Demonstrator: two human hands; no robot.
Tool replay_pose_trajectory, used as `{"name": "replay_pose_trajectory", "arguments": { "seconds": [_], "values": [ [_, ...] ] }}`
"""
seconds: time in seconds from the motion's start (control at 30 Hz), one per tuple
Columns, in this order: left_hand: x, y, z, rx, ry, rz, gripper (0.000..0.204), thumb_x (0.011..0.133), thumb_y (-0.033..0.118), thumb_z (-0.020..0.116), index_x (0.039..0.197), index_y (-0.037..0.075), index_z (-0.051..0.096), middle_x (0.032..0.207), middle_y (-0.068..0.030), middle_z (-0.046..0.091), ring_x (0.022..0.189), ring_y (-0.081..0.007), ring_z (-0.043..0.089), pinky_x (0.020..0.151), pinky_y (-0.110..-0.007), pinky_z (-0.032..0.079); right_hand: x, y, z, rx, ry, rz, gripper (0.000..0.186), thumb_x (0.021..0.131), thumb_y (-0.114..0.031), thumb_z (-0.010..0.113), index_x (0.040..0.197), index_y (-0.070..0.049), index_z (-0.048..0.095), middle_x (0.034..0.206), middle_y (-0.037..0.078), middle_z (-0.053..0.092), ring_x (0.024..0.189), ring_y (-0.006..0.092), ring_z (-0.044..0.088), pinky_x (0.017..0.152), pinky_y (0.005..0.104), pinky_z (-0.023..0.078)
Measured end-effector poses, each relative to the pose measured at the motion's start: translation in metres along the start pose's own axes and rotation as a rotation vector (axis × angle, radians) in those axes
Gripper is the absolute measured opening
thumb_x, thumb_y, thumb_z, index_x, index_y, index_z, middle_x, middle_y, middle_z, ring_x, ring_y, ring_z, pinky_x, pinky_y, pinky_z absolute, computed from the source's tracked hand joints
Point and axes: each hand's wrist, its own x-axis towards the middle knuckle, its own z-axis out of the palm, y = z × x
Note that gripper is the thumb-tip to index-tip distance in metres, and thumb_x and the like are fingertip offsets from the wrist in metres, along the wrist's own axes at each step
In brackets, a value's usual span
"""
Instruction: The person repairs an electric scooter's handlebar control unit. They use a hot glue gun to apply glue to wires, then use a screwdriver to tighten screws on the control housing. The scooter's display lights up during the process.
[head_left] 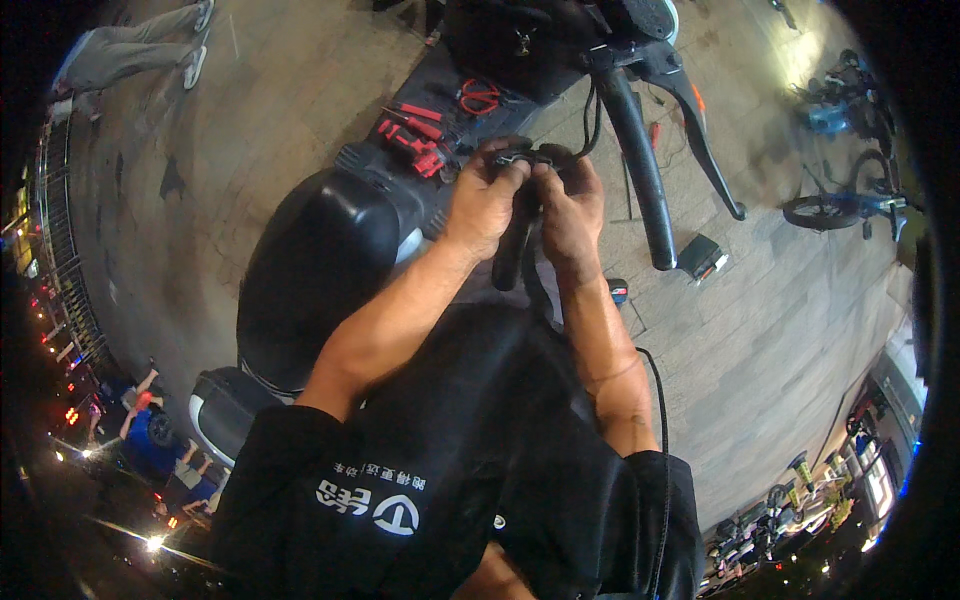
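Note:
Both hands meet in front of me, over the edge of a scooter's footboard (395,145). My left hand (478,212) pinches one end of a small black fitting (527,158) that has a bit of bare metal on it. At its other end, my right hand (574,222) grips it with bent fingers. Below the fitting hangs a dark, rod-like piece (512,245); I cannot tell whether the two are joined. A black cable (592,125) curves down from the handlebar to my right hand. The fingers partly hide the fitting.
Red-handled tools (415,135) and red pliers (480,97) lie on the footboard. The handlebar grip (643,170) and brake lever (712,150) jut out at the right. A black box (701,258) sits on the paving, the scooter seat (315,270) at left. Bicycles (850,205) stand far right.

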Motion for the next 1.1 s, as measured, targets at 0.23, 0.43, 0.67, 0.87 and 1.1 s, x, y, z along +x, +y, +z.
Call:
{"name": "replay_pose_trajectory", "arguments": {
  "seconds": [0.23,0.43,0.67,0.87,1.1],
  "values": [
    [0.0,0.006,0.009,0.164,0.107,0.031,0.022,0.088,0.002,0.058,0.109,0.0,0.061,0.104,-0.0063,0.061,0.095,-0.0136,0.056,0.086,-0.027,0.047,0.001,0.014,0.005,-0.099,0.107,-0.163,0.027,0.084,-0.005,0.066,0.109,0.001,0.055,0.1,0.008,0.062,0.092,0.0149,0.058,0.083,0.0267,0.047],
    [0.003,0.005,0.009,0.105,0.108,-0.025,0.022,0.09,0.003,0.057,0.111,0.0,0.058,0.1,-0.006,0.061,0.09,-0.0137,0.057,0.082,-0.029,0.048,-0.004,0.02,0.007,-0.103,0.191,-0.436,0.031,0.084,-0.003,0.068,0.11,-0.001,0.051,0.105,0.009,0.059,0.094,0.0152,0.058,0.084,0.0279,0.048],
    [0.001,0.008,0.008,0.2,0.103,-0.028,0.02,0.088,0.006,0.058,0.107,0.001,0.06,0.096,-0.0045,0.061,0.088,-0.0137,0.056,0.08,-0.029,0.048,-0.003,-0.008,-0.029,-0.762,-0.061,-0.638,0.032,0.07,0.011,0.069,0.098,-0.006,0.069,0.116,0.015,0.053,0.086,0.0219,0.065,0.078,0.0286,0.052],
    [0.001,0.016,0.012,0.207,0.071,-0.07,0.022,0.089,0.006,0.057,0.11,0.001,0.06,0.098,-0.0055,0.061,0.089,-0.0139,0.056,0.082,-0.029,0.047,0.008,-0.025,-0.029,-0.866,-0.173,-0.71,0.03,0.071,0.007,0.071,0.097,-0.009,0.068,0.125,0.018,0.049,0.103,0.0283,0.062,0.074,0.0316,0.054],
    [-0.001,0.026,0.016,0.144,-0.004,-0.103,0.022,0.09,0.005,0.057,0.112,0.001,0.059,0.1,-0.0069,0.061,0.09,-0.0142,0.057,0.081,-0.028,0.048,0.006,-0.023,-0.016,-0.727,-0.075,-0.666,0.018,0.077,0.002,0.069,0.094,-0.001,0.063,0.117,0.022,0.054,0.109,0.0355,0.056,0.075,0.0364,0.055]
  ]
}}
